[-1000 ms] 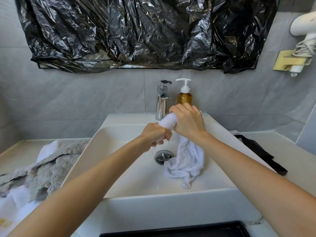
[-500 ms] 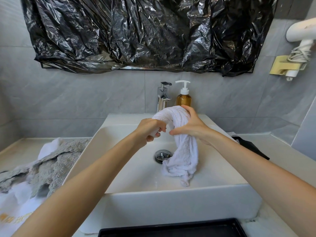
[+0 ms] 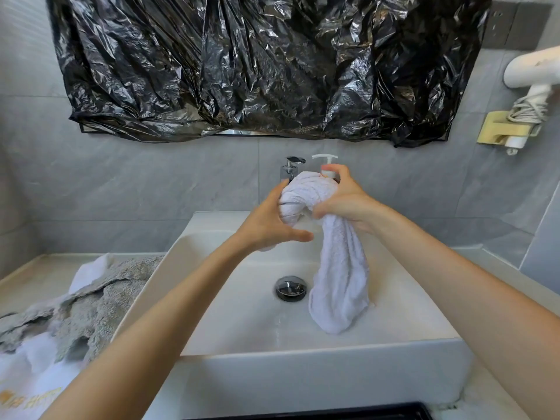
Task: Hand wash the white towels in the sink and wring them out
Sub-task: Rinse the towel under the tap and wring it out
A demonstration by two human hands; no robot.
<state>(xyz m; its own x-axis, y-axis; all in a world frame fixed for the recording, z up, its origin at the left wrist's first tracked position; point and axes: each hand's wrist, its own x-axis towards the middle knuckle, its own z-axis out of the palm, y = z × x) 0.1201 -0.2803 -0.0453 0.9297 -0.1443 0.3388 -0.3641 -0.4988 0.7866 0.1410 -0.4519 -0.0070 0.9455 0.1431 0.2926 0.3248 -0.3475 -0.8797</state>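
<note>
Raised since earlier, the white towel (image 3: 339, 268) arches between hands; right hand (image 3: 342, 201) grips it; left hand (image 3: 269, 222) cups its twisted end.

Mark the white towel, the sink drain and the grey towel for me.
white towel (image 3: 342, 277), head view, hanging lower part.
sink drain (image 3: 291, 288), head view, middle of the metal stopper.
grey towel (image 3: 100, 301), head view, crumpled middle.

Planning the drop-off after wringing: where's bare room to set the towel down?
Free: counter right of the sink; basin floor left of the drain. Crowded: left counter under the grey towel; the white towel, gripped by left hand and right hand, fills the basin's right.
</note>
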